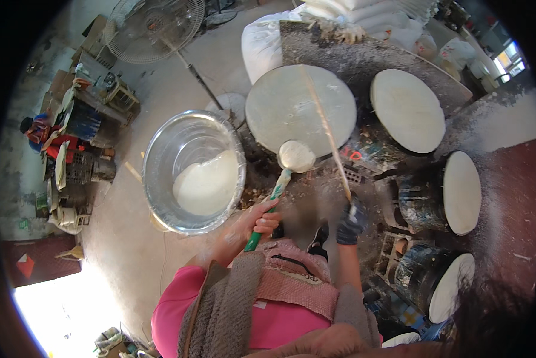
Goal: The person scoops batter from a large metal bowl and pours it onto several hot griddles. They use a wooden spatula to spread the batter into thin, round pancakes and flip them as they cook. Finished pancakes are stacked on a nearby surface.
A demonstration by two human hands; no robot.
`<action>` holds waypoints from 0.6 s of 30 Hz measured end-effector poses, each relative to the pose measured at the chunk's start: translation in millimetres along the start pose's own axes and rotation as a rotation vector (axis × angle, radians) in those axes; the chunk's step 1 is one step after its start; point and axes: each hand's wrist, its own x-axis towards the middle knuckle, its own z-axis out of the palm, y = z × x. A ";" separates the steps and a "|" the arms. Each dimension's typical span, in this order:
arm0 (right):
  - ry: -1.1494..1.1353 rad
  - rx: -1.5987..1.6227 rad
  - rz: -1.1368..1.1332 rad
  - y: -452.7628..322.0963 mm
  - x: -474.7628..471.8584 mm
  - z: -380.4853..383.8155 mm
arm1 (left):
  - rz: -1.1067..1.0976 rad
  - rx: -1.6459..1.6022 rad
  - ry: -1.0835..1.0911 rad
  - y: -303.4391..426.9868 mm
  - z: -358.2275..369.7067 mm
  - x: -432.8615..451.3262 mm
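My bare left hand (pixel 264 218) grips the green handle of a ladle (pixel 277 190), whose bowl is coated or filled with a whitish batter (pixel 297 155). The bowl is over the near edge of a large round flat cooking surface (pixel 279 103); contact cannot be judged. My right hand (pixel 352 223), in a dark glove, holds the near end of a long thin wooden stick (pixel 325 121). That stick reaches across the round surface to its far side. Left of the ladle stands a wide metal basin (pixel 162 163) with pale batter (pixel 205 188) pooled inside.
More round pale tops (pixel 409 112) on dark drum-like stands (pixel 422 203) curve along my right. A pedestal fan (pixel 156 27) stands beyond the basin. White sacks (pixel 366 13) are piled at the back. A person (pixel 39 132) is at the far left.
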 end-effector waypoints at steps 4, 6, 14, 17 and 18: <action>-0.410 -0.094 0.071 37.2 22.4 19.7 | -0.107 -0.037 -0.110 -27.0 7.6 5.5; -0.263 -0.202 0.105 82.6 33.9 18.6 | -0.044 0.104 -0.060 -47.1 14.4 32.4; -0.075 0.100 0.846 327.1 8.7 -92.3 | -0.065 0.112 -0.165 -131.1 44.5 118.0; 0.111 0.074 0.952 406.3 -10.5 -122.5 | 0.121 0.626 -0.445 -151.1 52.2 152.1; 0.174 0.161 1.060 428.5 -11.0 -122.8 | 0.211 0.620 -0.316 -157.0 53.9 164.8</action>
